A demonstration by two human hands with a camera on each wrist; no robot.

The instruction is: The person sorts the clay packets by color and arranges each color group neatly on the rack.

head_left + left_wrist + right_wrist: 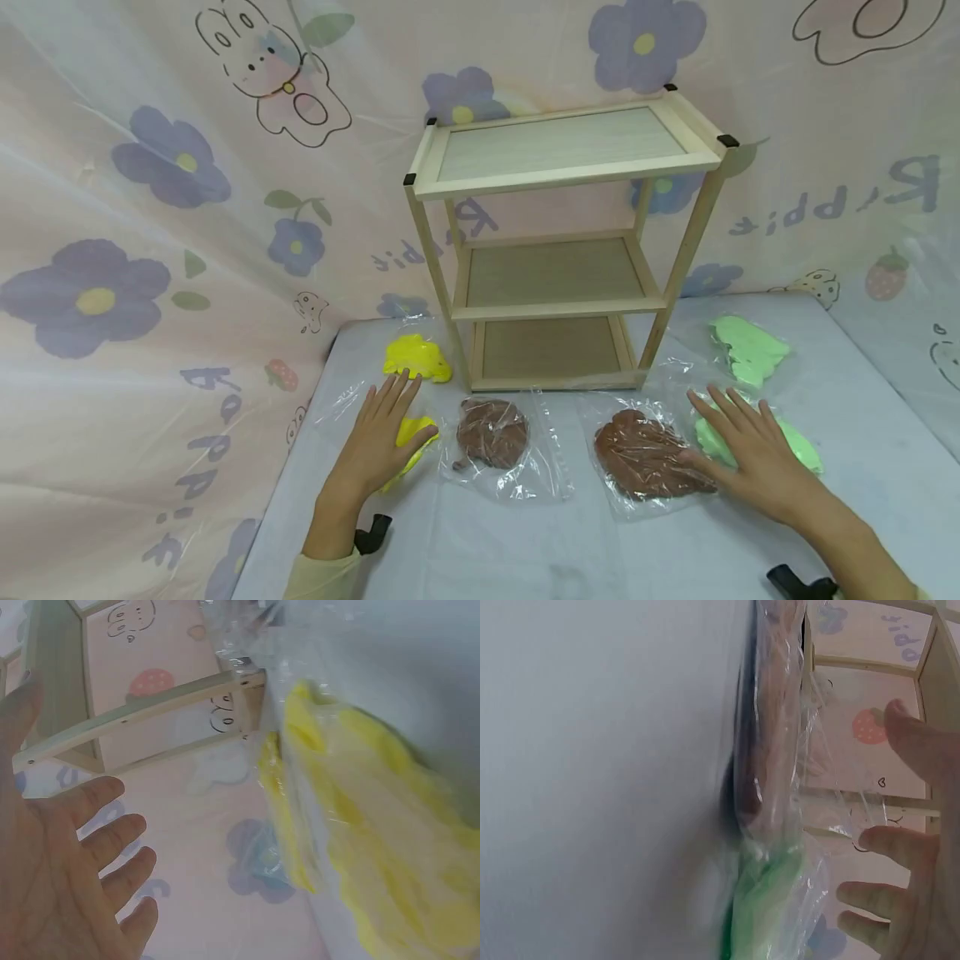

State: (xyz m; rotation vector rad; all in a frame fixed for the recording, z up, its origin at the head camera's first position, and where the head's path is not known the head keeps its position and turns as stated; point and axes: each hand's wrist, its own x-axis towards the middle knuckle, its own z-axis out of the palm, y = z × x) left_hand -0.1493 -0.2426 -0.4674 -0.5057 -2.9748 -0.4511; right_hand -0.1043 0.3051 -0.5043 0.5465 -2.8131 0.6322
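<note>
My left hand hovers with spread fingers above a bagged yellow clay lump; in the left wrist view its fingers are apart from the yellow clay. A second yellow lump lies just past the fingertips. My right hand, also spread, is over a bagged pale green lump and beside a large brown lump in a clear bag. The right wrist view shows that hand holding nothing. A smaller bagged brown lump lies between the hands.
A three-tier wooden shelf stands at the back middle of the white-covered table. Another pale green lump lies right of it. A printed cloth with flowers and rabbits hangs behind and at the sides.
</note>
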